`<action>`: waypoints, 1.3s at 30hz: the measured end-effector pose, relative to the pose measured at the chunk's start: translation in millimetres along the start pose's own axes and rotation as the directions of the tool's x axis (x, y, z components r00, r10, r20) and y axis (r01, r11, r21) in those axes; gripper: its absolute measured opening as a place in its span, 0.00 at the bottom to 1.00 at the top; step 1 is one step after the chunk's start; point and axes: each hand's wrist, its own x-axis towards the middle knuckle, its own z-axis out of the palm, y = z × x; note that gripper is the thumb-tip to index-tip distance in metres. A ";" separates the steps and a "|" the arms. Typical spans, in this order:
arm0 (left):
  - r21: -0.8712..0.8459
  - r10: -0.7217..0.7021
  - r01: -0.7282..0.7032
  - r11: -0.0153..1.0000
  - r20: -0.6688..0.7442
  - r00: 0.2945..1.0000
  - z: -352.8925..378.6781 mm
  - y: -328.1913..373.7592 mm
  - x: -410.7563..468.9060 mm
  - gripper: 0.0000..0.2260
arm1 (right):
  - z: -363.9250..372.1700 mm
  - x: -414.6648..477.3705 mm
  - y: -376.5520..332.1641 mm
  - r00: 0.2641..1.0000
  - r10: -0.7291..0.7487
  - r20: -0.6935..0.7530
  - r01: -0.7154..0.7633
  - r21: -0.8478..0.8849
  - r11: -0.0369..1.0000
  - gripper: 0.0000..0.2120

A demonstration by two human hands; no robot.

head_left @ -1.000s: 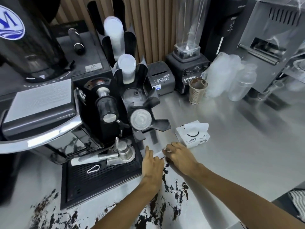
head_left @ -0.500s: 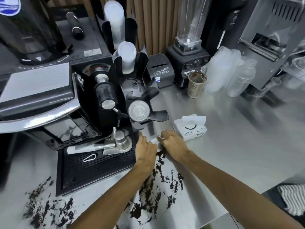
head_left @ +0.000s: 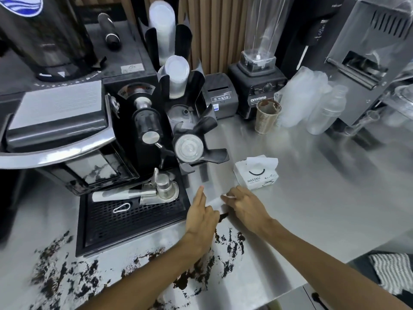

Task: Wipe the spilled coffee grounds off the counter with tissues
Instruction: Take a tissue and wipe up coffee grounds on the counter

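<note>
White tissue (head_left: 215,200) looks light, limp, tearable; our right hand (head_left: 244,206) pinches its edge, left hand (head_left: 200,218) lies flat alongside; we'd bunch it for grounds (head_left: 225,243).

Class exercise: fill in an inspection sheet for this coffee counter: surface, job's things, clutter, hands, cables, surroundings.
Surface: stainless steel counter, dark spilled coffee grounds scattered along its near edge.
Job's things: white tissue sheet flat on the counter beyond the grounds; white tissue pack behind it.
Clutter: black drip tray carrying a metal portafilter; ribbed paper cup; black blender; clear plastic bottle.
Hands: left hand straight-fingered at the tissue sheet's left edge; right hand pinching its right edge.
Cables: nothing seen.
Surroundings: wooden slat wall; striped cloth below the counter's right edge.
</note>
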 end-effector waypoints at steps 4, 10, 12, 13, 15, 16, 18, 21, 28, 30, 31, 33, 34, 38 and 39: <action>-0.016 -0.022 0.022 1.000 0.028 0.999 7.4 -3.5 11.2 0.09 | 7.4 12.4 3.4 0.993 0.013 0.119 -0.005 -0.071 0.997 0.14; 0.011 0.103 -0.102 0.995 -0.011 0.995 9.3 13.0 -14.2 0.08 | -3.0 -40.0 -13.5 0.998 0.001 0.058 -0.004 0.046 0.999 0.16; 0.023 0.075 -0.075 0.997 -0.033 0.997 3.1 9.4 -15.3 0.08 | -10.6 -42.4 -12.9 0.997 0.075 -0.008 -0.074 0.068 0.995 0.19; 0.016 0.052 -0.051 0.999 -0.051 0.997 0.4 6.4 -11.1 0.09 | -13.7 -38.0 -10.9 0.992 0.119 -0.027 -0.117 0.082 0.990 0.19; -0.022 0.018 -0.020 1.000 -0.083 0.996 -4.6 -0.6 3.0 0.08 | -15.5 -24.3 -3.2 0.981 0.187 -0.048 -0.182 0.103 0.978 0.21; -0.033 0.012 -0.015 0.999 -0.092 0.996 -5.6 -3.7 10.2 0.07 | -13.0 -18.4 1.2 0.979 0.199 -0.037 -0.196 0.079 0.977 0.22; -0.052 0.004 -0.009 0.999 -0.097 0.995 -4.8 -6.9 20.1 0.07 | 0.1 -13.7 3.9 0.974 0.220 0.062 -0.223 0.039 0.974 0.22; -0.021 0.061 -0.063 0.998 -0.106 0.993 1.5 1.6 17.0 0.08 | 17.4 -29.2 -4.1 0.960 0.269 0.080 -0.273 0.052 0.960 0.16; -0.024 0.071 -0.076 0.997 -0.171 0.983 0.3 3.1 13.2 0.10 | -25.1 -49.2 -5.4 0.968 0.233 -0.098 -0.223 0.103 0.969 0.17; -0.071 0.026 -0.042 0.997 -0.212 0.977 -3.5 -8.3 24.9 0.09 | -20.8 -33.6 1.7 0.962 0.252 -0.100 -0.245 0.081 0.966 0.09; -0.078 0.021 -0.041 0.996 -0.234 0.972 -5.0 -14.0 30.7 0.09 | -17.4 -28.1 4.1 0.967 0.246 -0.071 -0.243 0.054 0.969 0.05; -0.087 0.028 -0.052 0.995 -0.254 0.967 -3.0 -23.2 41.8 0.11 | -12.4 -23.0 8.1 0.972 0.235 -0.005 -0.235 0.012 0.972 0.07; -0.096 0.038 -0.065 0.993 -0.261 0.965 -1.3 -25.6 45.9 0.12 | -11.5 -23.0 9.9 0.970 0.241 0.013 -0.241 0.014 0.970 0.12; -0.142 0.072 -0.126 0.982 -0.333 0.940 0.0 -18.6 46.3 0.13 | -15.6 -30.3 8.4 0.970 0.243 0.011 -0.243 -0.001 0.970 0.22; -0.145 0.094 -0.149 0.978 -0.329 0.939 2.1 -15.0 42.4 0.13 | -16.1 -36.1 6.4 0.972 0.235 0.001 -0.235 0.000 0.972 0.22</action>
